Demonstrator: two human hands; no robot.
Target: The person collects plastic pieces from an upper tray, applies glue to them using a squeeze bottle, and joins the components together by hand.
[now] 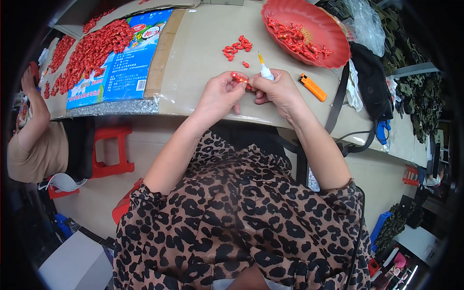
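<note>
Over the near edge of the table, my left hand (216, 95) pinches a small glossy red piece (238, 77) with gold on it between thumb and fingers. My right hand (281, 93) is closed beside it, gripping a small white glue bottle (267, 73) whose thin yellow nozzle points up and away. The right thumb and finger come close to the red piece; whether they touch it I cannot tell. Just beyond my hands lies a loose cluster of small red pieces (239, 44), with a single one apart from it.
A scalloped red bowl (302, 54) with red and gold pieces stands at the far right, near an orange lighter-like object (312, 87). To the left, many red pieces (99, 50) cover blue printed cardboard (128, 72). A black bag (367, 82) lies right; another person's arm (36, 108) is far left.
</note>
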